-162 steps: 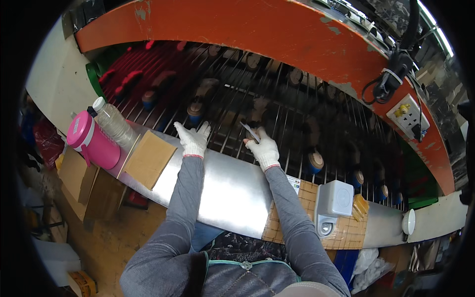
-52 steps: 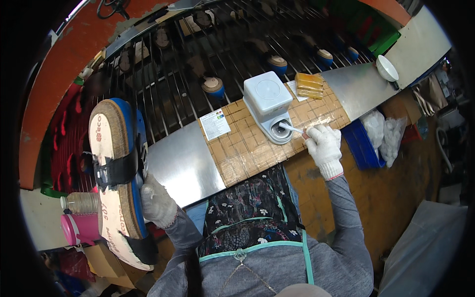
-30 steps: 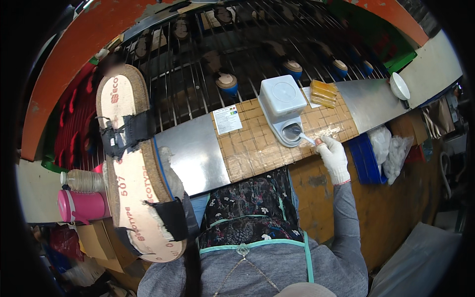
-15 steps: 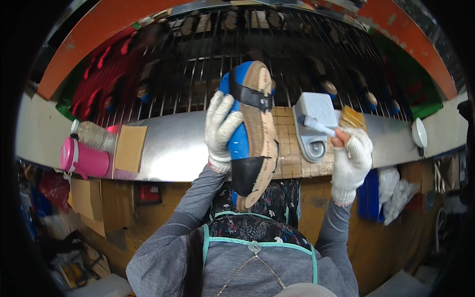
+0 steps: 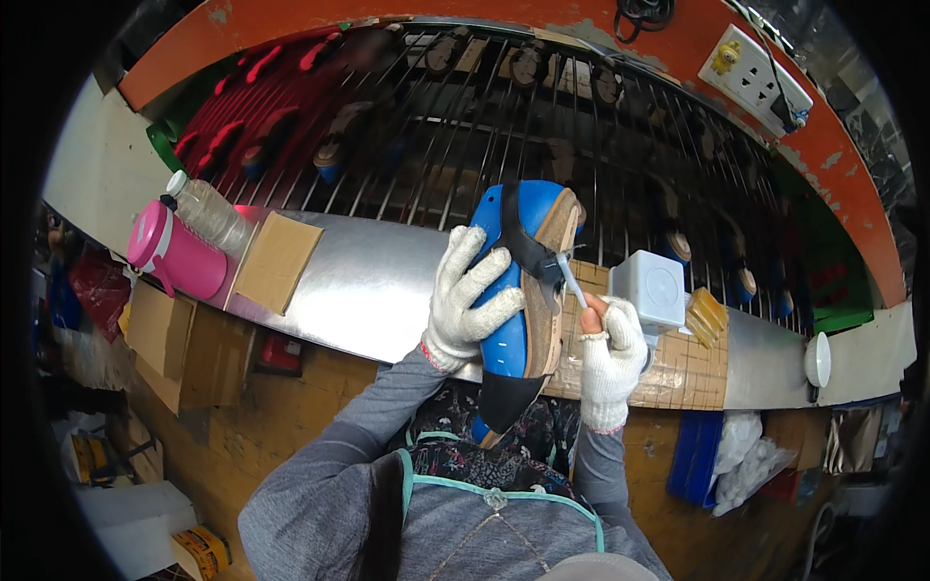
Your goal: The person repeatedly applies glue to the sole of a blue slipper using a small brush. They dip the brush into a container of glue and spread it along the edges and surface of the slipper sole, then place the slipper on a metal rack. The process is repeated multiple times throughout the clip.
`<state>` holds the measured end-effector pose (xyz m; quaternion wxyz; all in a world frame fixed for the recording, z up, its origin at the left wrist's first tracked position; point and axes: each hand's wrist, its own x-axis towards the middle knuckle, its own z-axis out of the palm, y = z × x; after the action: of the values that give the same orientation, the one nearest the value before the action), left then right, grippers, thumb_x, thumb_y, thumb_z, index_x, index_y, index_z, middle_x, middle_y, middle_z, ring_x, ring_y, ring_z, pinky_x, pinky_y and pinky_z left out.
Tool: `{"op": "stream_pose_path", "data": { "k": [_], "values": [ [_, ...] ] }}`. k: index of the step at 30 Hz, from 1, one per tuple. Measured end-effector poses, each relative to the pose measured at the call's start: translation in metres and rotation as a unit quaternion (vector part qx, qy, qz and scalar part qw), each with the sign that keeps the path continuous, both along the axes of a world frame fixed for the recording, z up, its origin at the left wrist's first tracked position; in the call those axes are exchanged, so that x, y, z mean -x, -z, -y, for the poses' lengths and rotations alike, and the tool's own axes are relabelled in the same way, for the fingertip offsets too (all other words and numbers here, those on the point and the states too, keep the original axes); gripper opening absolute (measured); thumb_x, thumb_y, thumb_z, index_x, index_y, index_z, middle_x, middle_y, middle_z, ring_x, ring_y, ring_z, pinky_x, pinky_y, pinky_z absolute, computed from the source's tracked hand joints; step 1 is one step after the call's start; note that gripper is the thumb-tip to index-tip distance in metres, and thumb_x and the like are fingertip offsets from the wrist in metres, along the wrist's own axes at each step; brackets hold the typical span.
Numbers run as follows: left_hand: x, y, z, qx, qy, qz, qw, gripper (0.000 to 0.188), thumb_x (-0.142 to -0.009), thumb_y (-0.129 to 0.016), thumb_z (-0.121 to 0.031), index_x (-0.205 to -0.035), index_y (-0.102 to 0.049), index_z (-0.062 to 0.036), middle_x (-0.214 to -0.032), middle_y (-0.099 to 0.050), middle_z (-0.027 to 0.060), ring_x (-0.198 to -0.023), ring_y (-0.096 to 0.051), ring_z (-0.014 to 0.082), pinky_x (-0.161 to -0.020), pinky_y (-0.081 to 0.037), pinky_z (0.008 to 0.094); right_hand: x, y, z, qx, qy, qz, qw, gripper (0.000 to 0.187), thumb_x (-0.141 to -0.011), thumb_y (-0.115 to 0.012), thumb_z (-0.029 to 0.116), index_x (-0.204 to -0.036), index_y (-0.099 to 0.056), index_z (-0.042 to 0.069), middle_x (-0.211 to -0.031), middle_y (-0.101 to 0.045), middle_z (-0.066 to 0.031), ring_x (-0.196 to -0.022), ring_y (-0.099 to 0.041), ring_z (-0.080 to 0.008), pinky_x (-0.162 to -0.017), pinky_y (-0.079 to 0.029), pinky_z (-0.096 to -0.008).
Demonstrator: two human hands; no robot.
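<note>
Blue-and-cork sandal, held tilted over the near edge of the counter by the left hand, fingers spread. Right hand pinches a white brush at the upper strap; both straps are on, brushing looks unfinished.

Person in grey, white knit gloves, printed apron.
Left hand and right hand are wearing white knit gloves, cuffs showing reddish edging; the right glove is leaving digit tips bare on the thumb side. Long heathered-grey sleeves are running down to the wrists. A dark multicoloured-print apron is carrying mint-green trim. A thin metallic chain is bearing a pale pendant.
</note>
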<state>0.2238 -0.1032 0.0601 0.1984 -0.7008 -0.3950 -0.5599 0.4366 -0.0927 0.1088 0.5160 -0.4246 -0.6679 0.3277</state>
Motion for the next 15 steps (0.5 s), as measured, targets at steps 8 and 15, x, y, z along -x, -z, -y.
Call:
{"op": "stream_pose_path", "data": {
  "k": [8, 15],
  "values": [
    [0.008, 0.0, 0.006, 0.003, 0.011, -0.014, 1.0, 0.048, -0.074, -0.078, -0.016, -0.116, -0.059, -0.0272, -0.138, -0.054, 0.0108, -0.138, -0.044, 0.0433, -0.112, -0.035, 0.0667, 0.003, -0.023, -0.033, -0.136, 0.113, 0.166, 0.97, 0.02, -0.081, -0.08, 0.012, -0.101, -0.079, 0.008, -0.095, -0.068, -0.005, -0.083, -0.058, -0.0195, -0.075, -0.042, -0.0325],
    [0.011, 0.0, 0.002, -0.014, 0.022, -0.012, 1.0, 0.048, -0.074, -0.078, -0.016, -0.116, -0.059, -0.0278, -0.137, -0.054, 0.0108, -0.138, -0.043, 0.043, -0.112, -0.036, 0.0666, -0.004, -0.041, -0.034, -0.235, 0.09, 0.219, 0.943, 0.025, -0.077, -0.081, 0.011, -0.102, -0.078, 0.012, -0.097, -0.068, -0.0051, -0.084, -0.058, -0.0214, -0.078, -0.042, -0.0343]
  ]
}}
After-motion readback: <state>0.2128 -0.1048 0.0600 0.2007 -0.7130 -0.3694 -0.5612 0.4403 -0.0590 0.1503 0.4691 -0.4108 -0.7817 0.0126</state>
